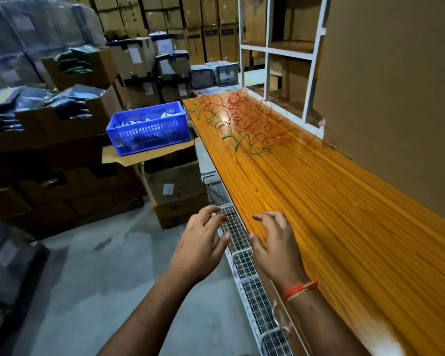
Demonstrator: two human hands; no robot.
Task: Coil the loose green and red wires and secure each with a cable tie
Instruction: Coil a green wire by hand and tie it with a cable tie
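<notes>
Long desk (332, 214), glossy orange wood-grain laminate, streaked lengthwise; a glare patch sits among the wires. Along its left edge runs a white wire-mesh tray (238, 242) with a square grid.

Red wire (244, 111): thin, springy, a wide tangle of loose loops at the desk's far end. Green wire (242, 142): thin, wavy, fewer loops, lying on the nearer and left side of the red tangle, its near end trailing toward the desk's middle. Both uncoiled, flat on the desk, well apart from both hands.

Left of the desk's far end, a blue slotted plastic crate (149, 127) stands on cardboard boxes (177, 191). Beyond the far end, a white frame shelf (288, 55) and stacked cartons. Grey concrete floor (108, 273).

Left hand (201, 250): fingers spread and loosely bent, holding nothing, above the mesh tray at the desk's near part. Right hand (275, 242): fingers spread, lightly curved, empty, over the desk's left edge; orange thread band (301, 289) on the wrist.
</notes>
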